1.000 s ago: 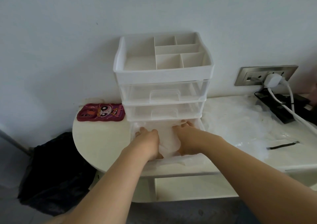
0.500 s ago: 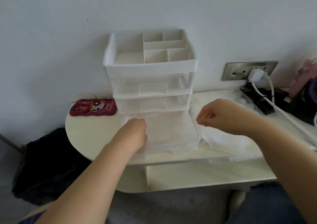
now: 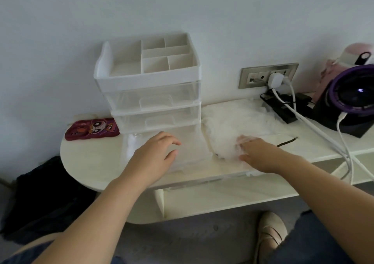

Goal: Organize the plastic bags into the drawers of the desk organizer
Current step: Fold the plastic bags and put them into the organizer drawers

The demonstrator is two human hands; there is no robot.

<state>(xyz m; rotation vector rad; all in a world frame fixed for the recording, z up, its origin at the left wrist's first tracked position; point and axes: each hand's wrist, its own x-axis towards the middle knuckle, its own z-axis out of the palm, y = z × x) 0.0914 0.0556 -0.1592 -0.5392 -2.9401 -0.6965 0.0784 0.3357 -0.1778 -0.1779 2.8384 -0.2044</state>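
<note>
The plastic bags are found heaped on the counter just to the right of the desk organizer, and the right hand is pushed into the near edge of that heap, fingers bent into the clear film and thumb closed below, so that a fold of plastic is gripped; the fingertips are veiled by the film. The left hand is held over the bottom drawer, which is pulled well out toward the person; the fingers are spread and relaxed and nothing is held, and contact with the drawer cannot be confirmed. Some crumpled clear plastic is noted in the left part of that drawer. The 2 upper drawers are pushed in, and the top tray is divided into several compartments. A red phone case with a cartoon face is laid flat against the organizer's left side. To the right, a wall socket plate carries a white plug, from which white cables are run across the counter past the heap; a black adapter, a purple fan and a pink bottle are set beyond. The counter is cream, rounded at its left end, set against a plain pale wall, with a lower shelf beneath. A black bag and a beige shoe are seen on the grey floor.
</note>
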